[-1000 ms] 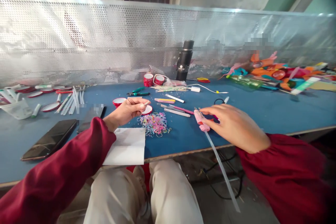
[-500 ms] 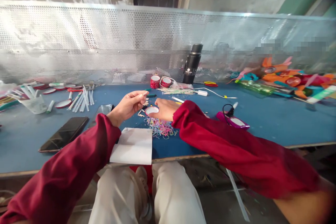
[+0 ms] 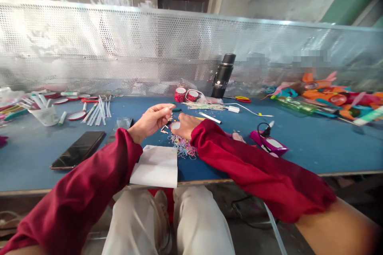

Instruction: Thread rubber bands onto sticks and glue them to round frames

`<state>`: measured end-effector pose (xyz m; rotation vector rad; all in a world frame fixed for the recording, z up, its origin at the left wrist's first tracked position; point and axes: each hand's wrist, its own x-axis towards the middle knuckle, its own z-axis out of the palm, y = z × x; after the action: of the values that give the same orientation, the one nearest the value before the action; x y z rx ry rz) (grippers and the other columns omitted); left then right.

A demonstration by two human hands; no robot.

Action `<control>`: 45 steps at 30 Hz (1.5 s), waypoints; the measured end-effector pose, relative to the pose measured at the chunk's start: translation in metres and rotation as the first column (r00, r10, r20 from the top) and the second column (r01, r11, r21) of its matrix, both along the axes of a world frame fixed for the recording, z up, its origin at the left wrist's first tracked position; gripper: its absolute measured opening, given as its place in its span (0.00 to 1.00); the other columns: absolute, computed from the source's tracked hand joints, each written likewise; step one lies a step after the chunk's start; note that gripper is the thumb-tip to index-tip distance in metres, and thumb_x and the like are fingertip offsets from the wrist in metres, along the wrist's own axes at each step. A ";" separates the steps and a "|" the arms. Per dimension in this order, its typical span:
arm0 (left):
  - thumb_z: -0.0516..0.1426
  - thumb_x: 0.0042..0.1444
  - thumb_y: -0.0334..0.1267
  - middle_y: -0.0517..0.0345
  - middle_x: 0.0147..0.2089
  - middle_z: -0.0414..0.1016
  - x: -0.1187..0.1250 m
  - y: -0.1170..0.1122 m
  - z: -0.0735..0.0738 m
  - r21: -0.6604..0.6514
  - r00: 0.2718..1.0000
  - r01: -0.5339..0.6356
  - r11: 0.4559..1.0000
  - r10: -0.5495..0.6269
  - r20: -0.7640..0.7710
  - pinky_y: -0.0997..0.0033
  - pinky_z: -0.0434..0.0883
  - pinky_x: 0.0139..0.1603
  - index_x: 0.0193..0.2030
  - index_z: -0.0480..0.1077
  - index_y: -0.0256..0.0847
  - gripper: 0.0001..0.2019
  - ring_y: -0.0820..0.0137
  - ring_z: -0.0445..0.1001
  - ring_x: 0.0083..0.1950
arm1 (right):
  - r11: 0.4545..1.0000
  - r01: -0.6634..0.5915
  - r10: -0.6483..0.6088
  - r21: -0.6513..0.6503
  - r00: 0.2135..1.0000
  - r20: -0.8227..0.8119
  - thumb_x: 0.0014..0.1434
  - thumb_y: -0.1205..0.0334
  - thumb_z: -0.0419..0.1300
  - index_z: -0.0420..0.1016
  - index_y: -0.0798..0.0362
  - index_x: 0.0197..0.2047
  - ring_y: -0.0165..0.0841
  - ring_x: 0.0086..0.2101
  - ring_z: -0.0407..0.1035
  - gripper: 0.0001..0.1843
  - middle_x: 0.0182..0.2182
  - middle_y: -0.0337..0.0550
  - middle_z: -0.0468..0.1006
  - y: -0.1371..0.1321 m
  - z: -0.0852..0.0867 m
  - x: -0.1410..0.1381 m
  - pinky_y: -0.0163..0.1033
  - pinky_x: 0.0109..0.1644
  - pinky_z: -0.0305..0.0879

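The left hand [image 3: 157,117] is raised over the blue tabletop [image 3: 302,143], thumb and forefinger brought together at the tips; whether a small piece sits between them cannot be determined. The right hand [image 3: 186,125] is positioned just beside it, apart from it, palm down, fingers curved at a red-rimmed round container [image 3: 175,125]; whether they grip anything cannot be determined. The container is located between the hands, immediately behind a pile of coloured rubber bands [image 3: 183,146].

From left to right, the tabletop carries a white cup [image 3: 44,117] of markers, a bundle of translucent sticks [image 3: 97,114], a black phone [image 3: 78,149] lying flat, and folded white paper [image 3: 154,165] at the front edge. Short pale pieces [image 3: 164,130] lie left of the container. Behind the right hand lies a white pen [image 3: 210,117]; farther back, a black bottle [image 3: 223,75] stands. Right of the right forearm lies a magenta device [image 3: 273,143] with a black cable.
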<state>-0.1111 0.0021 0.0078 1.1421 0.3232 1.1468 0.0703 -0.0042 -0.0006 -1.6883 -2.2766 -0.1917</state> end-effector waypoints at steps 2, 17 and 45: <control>0.72 0.47 0.38 0.60 0.30 0.72 -0.001 0.000 0.000 0.006 1.000 0.000 1.000 0.000 0.002 0.84 0.69 0.29 0.44 0.80 0.34 0.18 0.81 0.69 0.29 | 0.998 -0.009 0.011 0.059 0.999 -0.035 0.56 0.50 0.65 0.70 0.56 0.46 0.44 0.36 0.77 0.21 0.38 0.54 0.81 -0.004 0.005 0.007 0.42 0.35 0.64; 0.72 0.46 0.41 0.59 0.30 0.72 0.014 -0.016 -0.005 -0.002 0.984 0.132 0.991 -0.131 -0.116 0.82 0.65 0.29 0.42 0.81 0.36 0.17 0.80 0.68 0.29 | 0.722 -0.251 0.456 0.644 0.874 -0.170 0.54 0.58 0.68 0.65 0.48 0.51 0.49 0.53 0.73 0.23 0.52 0.52 0.78 -0.131 0.020 0.050 0.58 0.56 0.66; 0.72 0.45 0.41 0.60 0.29 0.73 0.018 -0.019 -0.006 -0.011 0.986 0.113 0.994 -0.113 -0.126 0.80 0.65 0.29 0.41 0.81 0.35 0.17 0.81 0.68 0.27 | 0.752 -0.232 0.442 0.616 0.872 -0.211 0.55 0.57 0.68 0.64 0.47 0.48 0.48 0.51 0.74 0.21 0.51 0.52 0.78 -0.126 0.005 0.044 0.58 0.56 0.67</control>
<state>-0.0934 -0.0170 0.0014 1.2172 0.3529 0.9764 0.1142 -0.1306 0.0044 -0.8885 -1.9410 -0.4156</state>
